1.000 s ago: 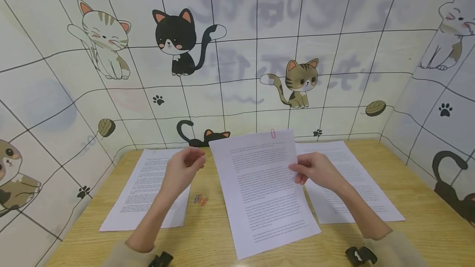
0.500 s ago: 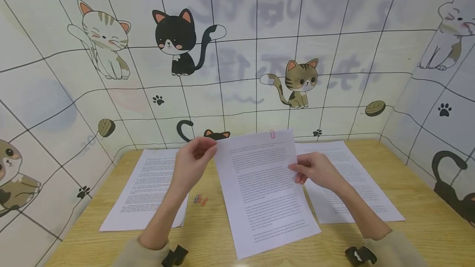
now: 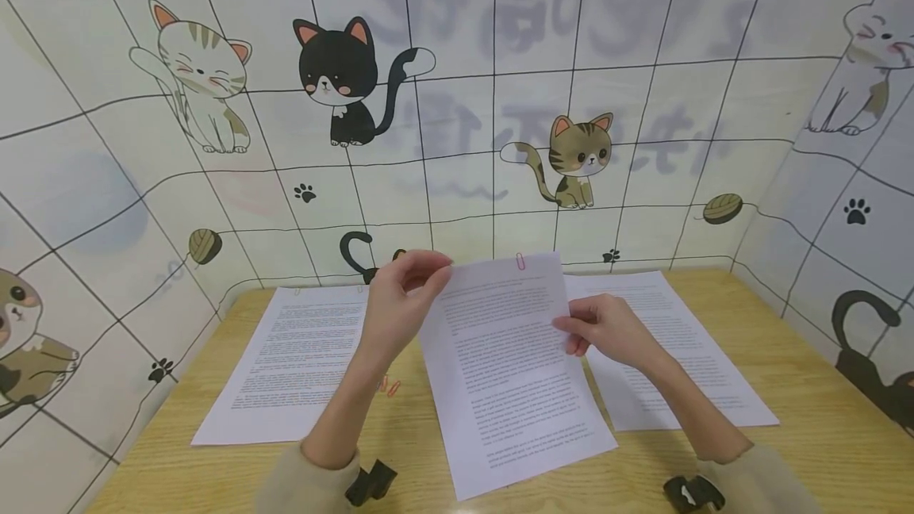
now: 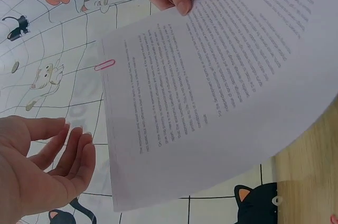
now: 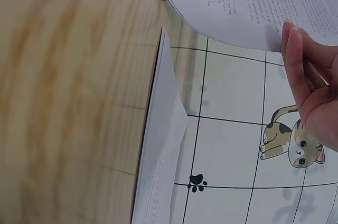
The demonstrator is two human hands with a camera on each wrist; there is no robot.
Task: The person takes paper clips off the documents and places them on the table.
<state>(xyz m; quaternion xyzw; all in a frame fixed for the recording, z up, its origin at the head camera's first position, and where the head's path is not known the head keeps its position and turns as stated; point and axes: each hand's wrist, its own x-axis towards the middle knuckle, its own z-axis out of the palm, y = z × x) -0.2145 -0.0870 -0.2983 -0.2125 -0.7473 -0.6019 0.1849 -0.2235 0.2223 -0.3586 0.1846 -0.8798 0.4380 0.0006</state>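
Note:
Printed paper (image 3: 514, 387) is held up tilted above the table, with a pink paper clip (image 3: 520, 262) on its top edge. My right hand (image 3: 614, 327) pinches the paper's right edge between thumb and fingers. My left hand (image 3: 400, 300) is by the top left corner, fingers loosely curved. In the left wrist view, a small gap separates the left hand (image 4: 37, 176) from the paper's top edge, and nothing is in its fingers. The right wrist view shows the right hand's fingers (image 5: 296, 65) at the paper's side edge. Whether the paper is one sheet or more is hard to tell.
On the wooden table (image 3: 171, 458), printed papers (image 3: 264, 371) with small clips at their top lie at the left. Another printed stack (image 3: 671, 363) lies at the right, partly behind the held paper. Loose paper clips (image 3: 393, 389) sit beside my left forearm. A cat-patterned wall covering (image 3: 457, 141) stands behind.
My left hand has moved right and up, from over the left papers to the held paper's top left corner. The right hand stays nearly still, and the paper's top has shifted slightly.

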